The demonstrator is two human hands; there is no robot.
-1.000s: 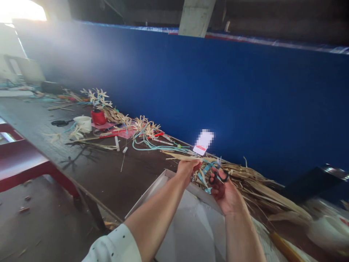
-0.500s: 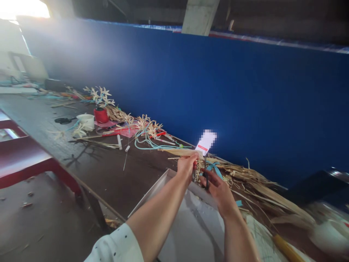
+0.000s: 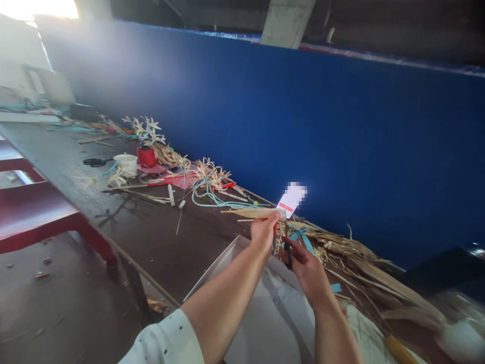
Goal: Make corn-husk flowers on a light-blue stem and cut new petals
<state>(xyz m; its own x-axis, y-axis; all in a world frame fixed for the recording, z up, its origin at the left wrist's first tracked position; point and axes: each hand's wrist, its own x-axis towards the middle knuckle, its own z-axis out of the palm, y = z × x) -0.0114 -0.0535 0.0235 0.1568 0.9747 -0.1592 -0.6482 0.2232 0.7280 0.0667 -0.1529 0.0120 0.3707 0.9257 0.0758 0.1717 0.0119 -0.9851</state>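
My left hand (image 3: 263, 231) is closed in a pinch on a pale dried leaf strip (image 3: 250, 213) that points left over the dark table (image 3: 151, 237). My right hand (image 3: 306, 267) is closed around black-handled scissors (image 3: 288, 251), held upright right beside the left hand's fingers. Blue ribbon strips (image 3: 302, 235) lie just behind both hands on a heap of dried husk (image 3: 352, 255). A white tray (image 3: 220, 265) sits under my forearms.
Farther left along the table lie straw flowers (image 3: 206, 172), a turquoise cord (image 3: 212, 199), a red cup (image 3: 146, 156), a white bowl (image 3: 127, 163) and another pair of scissors (image 3: 94, 162). A blue wall (image 3: 303, 116) backs the table. A red bench (image 3: 34, 215) stands at left.
My right hand turned the scissors from flat and open-palmed to upright and moved them left, close against the left hand. The strip stays held. The camera shifted slightly right.
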